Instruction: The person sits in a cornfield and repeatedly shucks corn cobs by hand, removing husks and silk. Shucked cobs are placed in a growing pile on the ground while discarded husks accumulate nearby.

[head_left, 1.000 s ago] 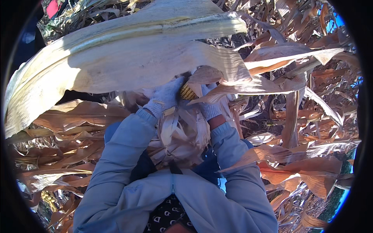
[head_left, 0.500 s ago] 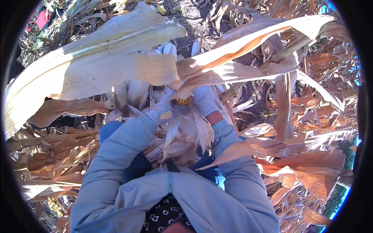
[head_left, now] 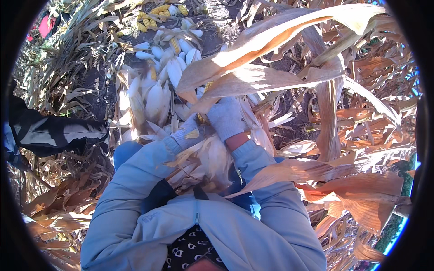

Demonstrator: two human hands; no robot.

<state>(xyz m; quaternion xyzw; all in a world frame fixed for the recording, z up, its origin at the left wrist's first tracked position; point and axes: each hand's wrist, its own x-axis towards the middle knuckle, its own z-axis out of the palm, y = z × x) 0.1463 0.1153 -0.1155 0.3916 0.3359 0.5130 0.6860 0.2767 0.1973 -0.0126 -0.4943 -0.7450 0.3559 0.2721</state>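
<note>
Gone from the upper left is the broad, pale, dry leaf that covered it half a second ago, so the heap beyond the hands now shows, along with a black-trousered leg (head_left: 68, 131) of another person at the far left. Right of that leg, white-husked, tapering corn ears (head_left: 174, 72) lie heaped on the ground, many wholly wrapped; past them, at the top, bare yellow cobs (head_left: 151, 22) lie together, so the stripping looks done there and undone in much of the heap. Near the middle, the left hand (head_left: 186, 132), in a white knitted glove, seems to have its fingers curled around a partly exposed yellow-kernelled ear (head_left: 202, 118), which sits between both hands, above papery cream husks (head_left: 214, 156) over the lap. How much of its wrapping remains cannot be told. Against its right side is the right hand (head_left: 227, 118), likewise gloved, back upward; its fingers are hidden, so their state cannot be told. Farther right, a long, orange-tan dry leaf (head_left: 271, 40) arches overhead.
</note>
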